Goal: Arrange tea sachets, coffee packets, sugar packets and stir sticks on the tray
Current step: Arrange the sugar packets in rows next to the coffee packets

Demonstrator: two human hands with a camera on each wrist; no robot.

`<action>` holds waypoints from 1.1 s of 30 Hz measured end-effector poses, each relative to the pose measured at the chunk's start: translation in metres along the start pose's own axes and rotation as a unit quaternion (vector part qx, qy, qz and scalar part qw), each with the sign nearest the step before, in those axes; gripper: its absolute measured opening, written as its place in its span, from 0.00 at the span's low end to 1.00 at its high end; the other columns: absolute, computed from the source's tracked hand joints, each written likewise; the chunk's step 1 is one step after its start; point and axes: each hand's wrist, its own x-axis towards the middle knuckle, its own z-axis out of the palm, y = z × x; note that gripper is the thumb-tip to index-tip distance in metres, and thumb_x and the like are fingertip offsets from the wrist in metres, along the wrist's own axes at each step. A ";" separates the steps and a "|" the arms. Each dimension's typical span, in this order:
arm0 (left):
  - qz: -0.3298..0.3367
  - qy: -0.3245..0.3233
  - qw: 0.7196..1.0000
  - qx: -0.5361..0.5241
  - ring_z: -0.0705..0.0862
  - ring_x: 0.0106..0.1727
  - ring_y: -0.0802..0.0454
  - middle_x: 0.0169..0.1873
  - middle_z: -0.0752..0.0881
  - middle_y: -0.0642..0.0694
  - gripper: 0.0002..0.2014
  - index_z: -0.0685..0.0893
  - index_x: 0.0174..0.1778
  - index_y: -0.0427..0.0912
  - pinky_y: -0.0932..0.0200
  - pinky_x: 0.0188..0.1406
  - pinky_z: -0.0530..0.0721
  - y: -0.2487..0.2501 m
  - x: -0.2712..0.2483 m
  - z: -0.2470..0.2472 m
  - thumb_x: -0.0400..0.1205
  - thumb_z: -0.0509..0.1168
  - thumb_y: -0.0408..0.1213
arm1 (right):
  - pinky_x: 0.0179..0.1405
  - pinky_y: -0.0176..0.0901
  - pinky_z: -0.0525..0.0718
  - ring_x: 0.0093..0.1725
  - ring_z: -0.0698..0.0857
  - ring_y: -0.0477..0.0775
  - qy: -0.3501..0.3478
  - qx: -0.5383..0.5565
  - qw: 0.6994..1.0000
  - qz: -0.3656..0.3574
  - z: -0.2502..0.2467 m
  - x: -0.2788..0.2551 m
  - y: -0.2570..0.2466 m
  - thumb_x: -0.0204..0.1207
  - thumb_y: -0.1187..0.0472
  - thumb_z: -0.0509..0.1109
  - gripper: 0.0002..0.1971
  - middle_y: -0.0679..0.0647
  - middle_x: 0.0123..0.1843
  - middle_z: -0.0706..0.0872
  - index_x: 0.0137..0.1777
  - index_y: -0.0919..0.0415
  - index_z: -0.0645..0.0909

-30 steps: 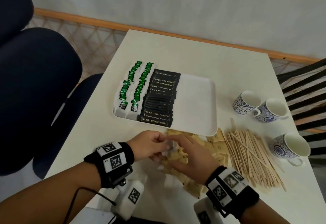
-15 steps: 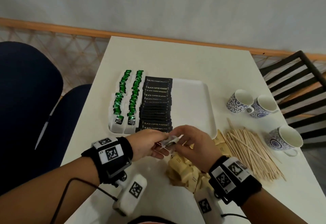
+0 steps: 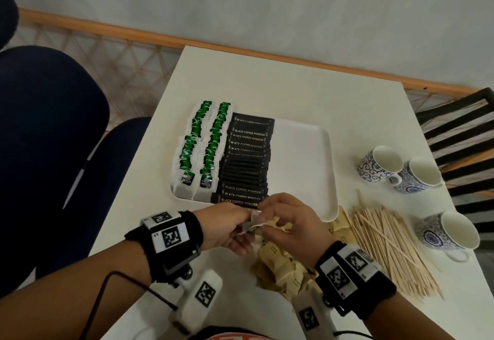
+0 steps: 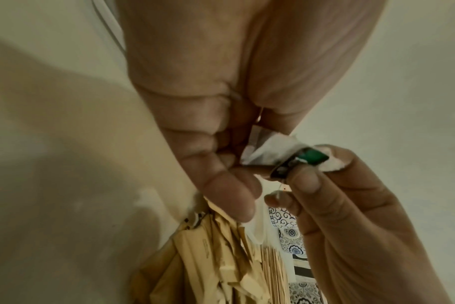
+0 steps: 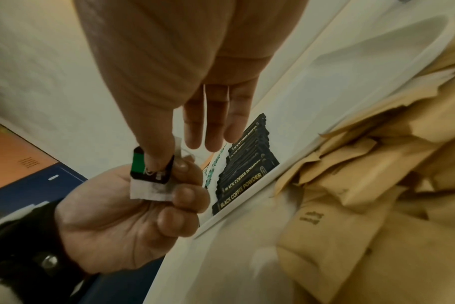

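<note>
A white tea sachet [image 5: 150,186] with a green-and-black tag is held between both hands just above the near edge of the tray [image 3: 302,163]. The left hand [image 3: 227,228] curls its fingers around the sachet; the right hand [image 3: 291,222] pinches the tag with thumb and forefinger, its other fingers straight. On the tray, two rows of green tea sachets [image 3: 205,141] lie at the left, with black coffee packets [image 3: 246,160] beside them. Brown sugar packets [image 3: 280,264] are heaped on the counter [image 3: 267,83] under the hands, stir sticks [image 3: 387,243] to their right, and three patterned cups [image 3: 395,171] farther right.
</note>
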 end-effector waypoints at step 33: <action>0.078 0.321 0.871 0.363 0.77 0.31 0.51 0.27 0.79 0.49 0.16 0.78 0.27 0.46 0.59 0.30 0.71 -0.007 0.001 -0.107 0.73 0.76 0.45 | 0.37 0.26 0.78 0.42 0.84 0.42 0.108 -0.011 0.979 0.170 -0.025 -0.050 0.042 0.73 0.67 0.75 0.15 0.35 0.43 0.85 0.41 0.40 0.86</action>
